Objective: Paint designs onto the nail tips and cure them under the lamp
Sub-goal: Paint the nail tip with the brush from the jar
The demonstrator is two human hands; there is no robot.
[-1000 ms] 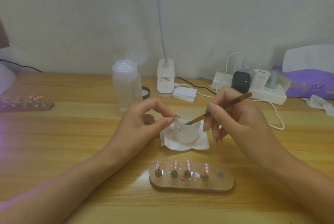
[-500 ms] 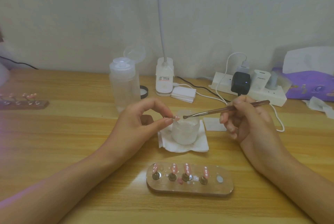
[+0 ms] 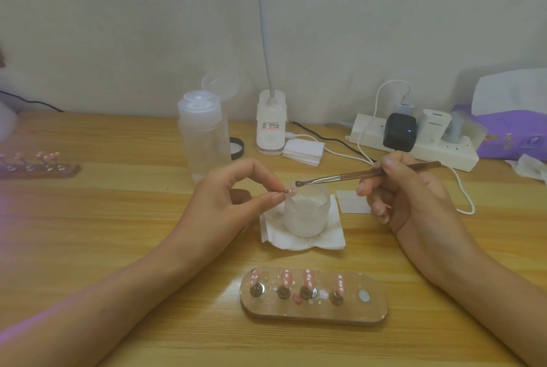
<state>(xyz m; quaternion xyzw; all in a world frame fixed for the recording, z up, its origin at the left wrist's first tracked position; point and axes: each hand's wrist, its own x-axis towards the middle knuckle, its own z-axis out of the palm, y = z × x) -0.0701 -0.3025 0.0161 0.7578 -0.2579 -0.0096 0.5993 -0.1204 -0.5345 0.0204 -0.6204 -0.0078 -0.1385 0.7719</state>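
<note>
Pinching the small pink dotted nail tip point(image 3: 292, 191) at the rim of the frosted white jar point(image 3: 306, 215), the left hand point(image 3: 233, 203) steadies it while the right hand point(image 3: 411, 201) grips the slim brown brush point(image 3: 364, 173) alongside, and one tremor could smear dots or drop it in.

Clear bottle point(image 3: 204, 135), lid flipped open; power strip point(image 3: 438, 154) with plugs; purple tissue pack point(image 3: 509, 132) far right.

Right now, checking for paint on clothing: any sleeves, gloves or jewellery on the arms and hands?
No. The left hand and right hand show no gloves, rings or watch; the left arm and right arm are bare to the frame edge.
</note>
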